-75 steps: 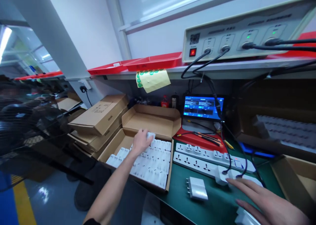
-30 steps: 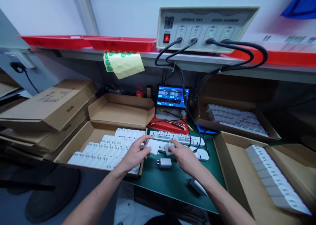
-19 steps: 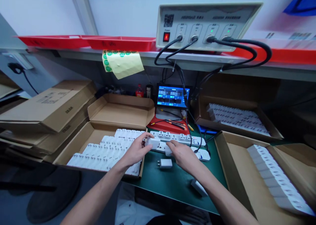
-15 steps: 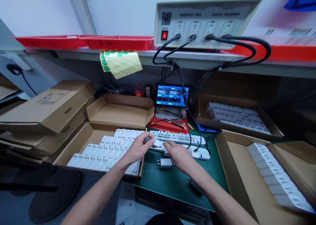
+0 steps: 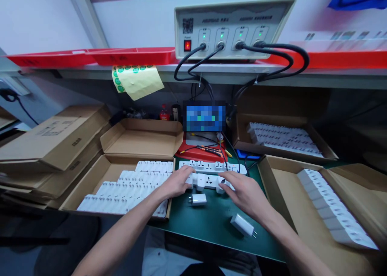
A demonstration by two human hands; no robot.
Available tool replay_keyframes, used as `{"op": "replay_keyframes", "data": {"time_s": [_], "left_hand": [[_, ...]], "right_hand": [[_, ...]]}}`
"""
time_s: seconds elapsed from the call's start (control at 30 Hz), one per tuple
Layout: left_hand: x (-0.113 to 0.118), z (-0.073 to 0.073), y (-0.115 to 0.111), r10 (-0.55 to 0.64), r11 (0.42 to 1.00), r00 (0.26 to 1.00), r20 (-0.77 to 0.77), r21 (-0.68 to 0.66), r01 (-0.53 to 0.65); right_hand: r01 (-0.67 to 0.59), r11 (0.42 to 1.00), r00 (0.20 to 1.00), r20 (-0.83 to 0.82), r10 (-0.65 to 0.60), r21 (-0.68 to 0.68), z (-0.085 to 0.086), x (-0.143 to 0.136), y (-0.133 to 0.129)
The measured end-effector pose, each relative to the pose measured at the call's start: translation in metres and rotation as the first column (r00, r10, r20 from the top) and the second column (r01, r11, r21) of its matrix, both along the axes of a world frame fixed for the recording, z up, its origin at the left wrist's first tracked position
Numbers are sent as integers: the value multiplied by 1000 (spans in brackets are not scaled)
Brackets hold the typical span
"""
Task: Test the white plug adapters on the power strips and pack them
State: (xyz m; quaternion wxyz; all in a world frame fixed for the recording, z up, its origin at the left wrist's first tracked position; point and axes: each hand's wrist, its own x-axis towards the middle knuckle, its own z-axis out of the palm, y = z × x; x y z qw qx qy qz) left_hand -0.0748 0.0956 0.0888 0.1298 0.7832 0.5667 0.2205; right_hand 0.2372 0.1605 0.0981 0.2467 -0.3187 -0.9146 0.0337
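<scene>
A near white power strip point(image 5: 209, 180) lies on the green mat, parallel to a far power strip point(image 5: 208, 168). My left hand point(image 5: 179, 182) is closed around a white charger point(image 5: 189, 180) at the near strip's left end. Beside it, another white charger point(image 5: 200, 182) sits on the strip. My right hand point(image 5: 243, 187) pinches a third charger point(image 5: 220, 186) farther right, where a dark cable end shows between thumb and fingers. Two loose white chargers lie on the mat: one charger point(image 5: 198, 199) below the strip, the other charger point(image 5: 242, 225) nearer the front edge.
An open carton point(image 5: 87, 183) of white chargers stands left, beside stacked cardboard boxes point(image 5: 51, 139). Two more cartons with white pieces are at right, including a near carton point(image 5: 281, 191). Behind are a screen point(image 5: 205, 118) and a cabled tester point(image 5: 229, 28) on the shelf.
My hands have moved apart, the right one going right along the strip and the left downward. The tester's two left lights are now green. The view has shifted slightly.
</scene>
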Motion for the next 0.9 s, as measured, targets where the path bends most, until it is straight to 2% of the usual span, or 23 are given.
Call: {"op": "replay_keyframes", "data": {"time_s": [0.13, 0.23, 0.3, 0.4, 0.5, 0.63, 0.77, 0.9], "left_hand": [[3, -3, 0, 16, 1000, 990, -137, 4, -15], [15, -1, 8, 46, 997, 985, -164, 67, -36], [33, -1, 18, 30, 993, 996, -88, 112, -20], [72, -5, 36, -44, 987, 996, 74, 155, 32], [110, -11, 53, -40, 989, 997, 64, 147, 30], [134, -15, 66, -10, 998, 996, -91, 63, 16], [134, -13, 70, 18, 999, 990, -141, 30, -14], [134, -12, 68, 41, 999, 990, -138, 18, -39]], "right_hand": [[149, 988, 989, -14, -150, -34, -3, 36, 19], [252, 965, 967, 39, -250, -76, -14, 47, 39], [266, 955, 963, 66, -259, -133, -22, 46, 49], [201, 941, 979, 12, -206, -272, -33, 37, 59], [143, 928, 983, -56, -172, -345, -43, 33, 63], [134, 939, 983, -75, -165, -317, -57, 42, 70], [165, 951, 978, -84, -192, -262, -68, 47, 73], [182, 971, 982, -12, -186, -157, -72, 40, 67]]}}
